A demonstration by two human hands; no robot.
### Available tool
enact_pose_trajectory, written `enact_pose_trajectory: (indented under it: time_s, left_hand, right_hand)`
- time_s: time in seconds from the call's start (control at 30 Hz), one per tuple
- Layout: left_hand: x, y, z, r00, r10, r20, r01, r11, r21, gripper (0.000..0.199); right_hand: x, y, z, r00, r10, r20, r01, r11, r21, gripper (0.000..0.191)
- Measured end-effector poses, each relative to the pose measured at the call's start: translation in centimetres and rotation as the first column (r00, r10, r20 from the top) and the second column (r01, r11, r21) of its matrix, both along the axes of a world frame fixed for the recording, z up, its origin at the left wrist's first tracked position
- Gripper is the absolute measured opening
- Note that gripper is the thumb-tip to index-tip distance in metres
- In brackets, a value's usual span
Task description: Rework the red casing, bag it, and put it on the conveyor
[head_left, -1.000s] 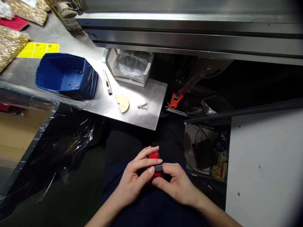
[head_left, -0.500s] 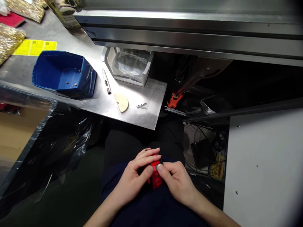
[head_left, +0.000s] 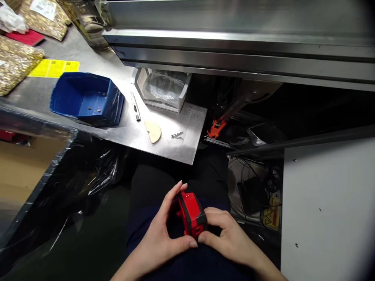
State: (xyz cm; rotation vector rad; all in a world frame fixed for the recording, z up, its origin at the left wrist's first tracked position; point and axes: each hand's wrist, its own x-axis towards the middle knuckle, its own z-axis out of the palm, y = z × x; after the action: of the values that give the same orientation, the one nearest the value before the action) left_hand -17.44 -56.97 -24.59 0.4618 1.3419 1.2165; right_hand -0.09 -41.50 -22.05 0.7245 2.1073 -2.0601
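Observation:
Above my lap I hold a small boxy red device with black edges (head_left: pixel 192 208); its exact kind I cannot make out. My left hand (head_left: pixel 159 228) grips it from the left, with the thumb on its near edge and the fingers at its far end. My right hand (head_left: pixel 225 232) pinches its near right corner between thumb and fingers. On the metal table (head_left: pixel 178 150) beyond lie a pale half-round piece (head_left: pixel 152 132), a small pair of metal tweezers or clip (head_left: pixel 177 135) and a utility knife (head_left: pixel 135 107).
A blue bin (head_left: pixel 88 99) with a few tiny bits inside stands on the left. Behind the knife is a white tray with plastic bags (head_left: pixel 165 86). An orange-handled tool (head_left: pixel 216 129) hangs right of the table corner. A white panel (head_left: pixel 328 203) fills the right side.
The red device has turned, so its broad red face now shows. My left fingers have lifted off its top and spread around its far end. The view has shifted slightly.

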Motion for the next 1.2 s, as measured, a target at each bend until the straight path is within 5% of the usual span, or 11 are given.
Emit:
enact_pose_trajectory:
  time_s: [0.13, 0.3, 0.5, 0.6, 0.73, 0.87, 1.03, 1.2]
  left_hand:
    - [-0.4, 0.5, 0.1, 0.999, -0.025, -0.023, 0.026, 0.999, 0.047, 0.102]
    - [-1.5, 2.8, 0.7, 0.998, 0.053, -0.024, -0.051, 0.996, 0.078, 0.031]
    - [-2.0, 5.4, 1.2, 0.884, 0.362, 0.297, -0.318, 0.93, -0.187, 0.039]
    - [-2.1, 6.3, 1.0, 0.943, 0.3, 0.142, -0.272, 0.944, -0.187, 0.041]
    - [-2.3, 6.7, 0.6, 0.978, 0.206, -0.039, -0.209, 0.971, -0.116, 0.035]
    - [-2.3, 6.3, 1.0, 0.989, 0.141, -0.037, -0.144, 0.983, -0.111, 0.04]
    - [-2.0, 5.8, 1.7, 0.992, 0.06, -0.114, -0.051, 0.995, 0.082, 0.034]
    - [-1.4, 6.2, 1.1, 0.983, 0.186, 0.006, -0.186, 0.982, 0.03, 0.027]
  right_hand:
    - [-0.3, -0.2, -0.1, 0.999, -0.028, -0.017, 0.029, 0.994, 0.101, 0.031]
    - [-2.7, 0.5, 0.7, 0.992, -0.126, -0.017, 0.126, 0.991, 0.052, 0.036]
    - [-4.2, 1.3, 0.4, 0.997, -0.044, -0.068, 0.054, 0.985, 0.166, 0.027]
    - [-4.4, 1.0, -0.2, 0.991, -0.094, -0.091, 0.109, 0.978, 0.179, 0.025]
    - [-4.8, 0.6, -0.3, 0.965, -0.221, -0.142, 0.224, 0.975, 0.004, 0.027]
    - [-5.2, 0.5, -0.2, 0.938, -0.327, -0.113, 0.315, 0.942, -0.112, 0.029]
    - [-5.2, 0.7, -0.3, 0.931, -0.361, -0.053, 0.354, 0.929, -0.112, 0.033]
    - [-5.5, 0.7, -0.8, 0.943, -0.332, -0.025, 0.329, 0.94, -0.087, 0.04]
